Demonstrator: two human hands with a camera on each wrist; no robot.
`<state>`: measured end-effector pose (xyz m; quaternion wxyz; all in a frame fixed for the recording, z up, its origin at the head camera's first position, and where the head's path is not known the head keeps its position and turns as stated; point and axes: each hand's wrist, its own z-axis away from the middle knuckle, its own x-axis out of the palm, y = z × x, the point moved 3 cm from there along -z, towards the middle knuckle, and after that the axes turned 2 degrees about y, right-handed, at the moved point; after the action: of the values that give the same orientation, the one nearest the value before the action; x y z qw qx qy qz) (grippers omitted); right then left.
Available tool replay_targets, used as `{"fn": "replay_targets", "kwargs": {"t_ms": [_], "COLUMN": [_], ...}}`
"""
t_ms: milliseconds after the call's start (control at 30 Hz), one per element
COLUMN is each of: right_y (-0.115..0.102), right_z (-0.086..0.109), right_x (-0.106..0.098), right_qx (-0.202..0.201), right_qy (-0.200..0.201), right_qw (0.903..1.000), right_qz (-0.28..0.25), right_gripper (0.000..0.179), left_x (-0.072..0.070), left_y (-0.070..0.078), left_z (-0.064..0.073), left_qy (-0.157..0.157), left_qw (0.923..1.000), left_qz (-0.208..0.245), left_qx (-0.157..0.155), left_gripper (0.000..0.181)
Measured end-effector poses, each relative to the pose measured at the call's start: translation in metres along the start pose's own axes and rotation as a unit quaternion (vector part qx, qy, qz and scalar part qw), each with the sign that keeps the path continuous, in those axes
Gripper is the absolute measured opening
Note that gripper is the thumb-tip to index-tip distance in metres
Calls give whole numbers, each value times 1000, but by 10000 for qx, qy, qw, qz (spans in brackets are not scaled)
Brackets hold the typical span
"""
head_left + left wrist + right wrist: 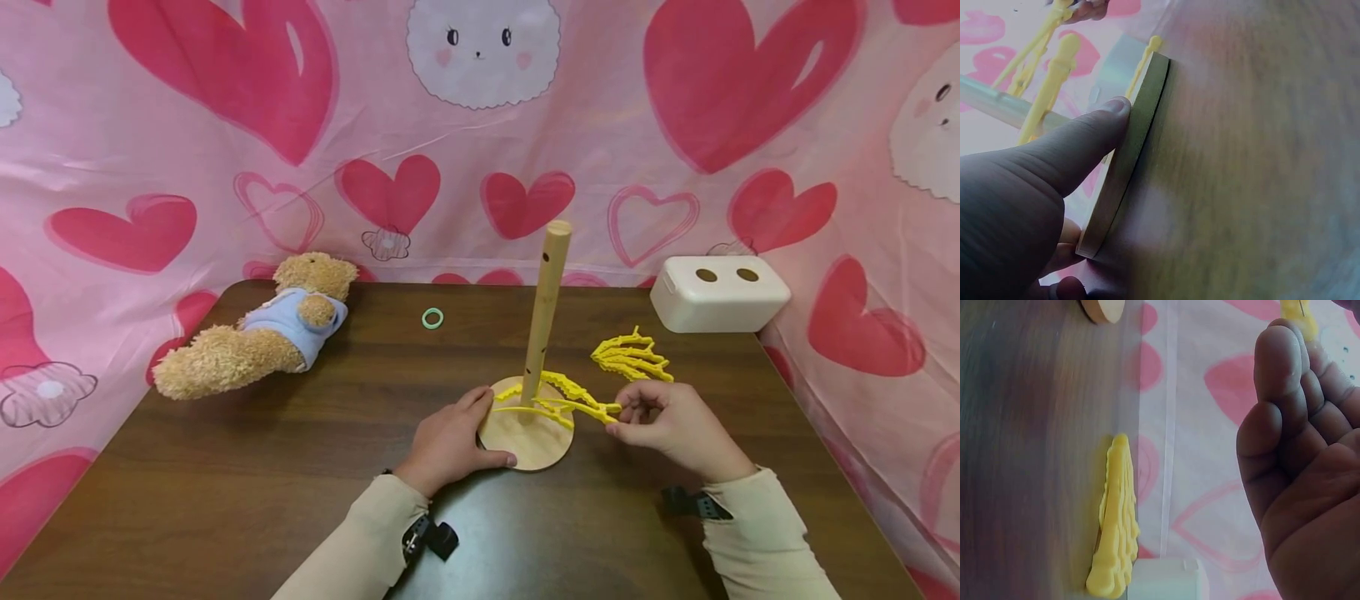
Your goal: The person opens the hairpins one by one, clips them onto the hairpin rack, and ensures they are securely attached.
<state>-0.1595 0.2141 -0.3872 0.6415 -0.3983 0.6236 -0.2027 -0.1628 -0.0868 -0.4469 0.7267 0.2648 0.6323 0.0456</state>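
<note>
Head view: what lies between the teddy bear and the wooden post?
A green ring lies on the table between teddy bear and wooden post, touching neither; the head view shows it.

Two sleeved forearms reach into the scene from the near side: the left forearm (352, 537) slants far and to the right, the right forearm (761, 533) far and to the left. The left hand (446, 437) lies back upward, its fingers pointing far and right, its thumb (495, 459) stretched rightward on the near side in a spread grip (the left wrist view shows that thumb almost straight). The right hand (675, 425) points left, fingers curled, thumb drawn toward them in a pinch. The hands are apart, about equally far out.
</note>
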Motion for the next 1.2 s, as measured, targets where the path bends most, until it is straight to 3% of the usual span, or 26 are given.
{"fn": "replay_targets", "kwargs": {"t_ms": [333,833,1200], "right_y": [-8,-21,-22], "right_z": [-3,-2,-6], "right_x": [12,19,37], "right_qx": [-134,-140,-366], "right_qy": [-72,343,332], "right_qw": [9999,9990,9984], "right_qz": [8,-253,-259], "right_gripper": [31,31,26], "left_x": [1,-2,1], "left_y": [0,3,3], "left_z": [0,-1,-2], "left_qy": [-46,-84,-144], "left_qw": [9999,9998,9996], "left_qz": [-44,-179,-222], "left_qx": [-82,-97,-73], "left_gripper": [108,108,109]}}
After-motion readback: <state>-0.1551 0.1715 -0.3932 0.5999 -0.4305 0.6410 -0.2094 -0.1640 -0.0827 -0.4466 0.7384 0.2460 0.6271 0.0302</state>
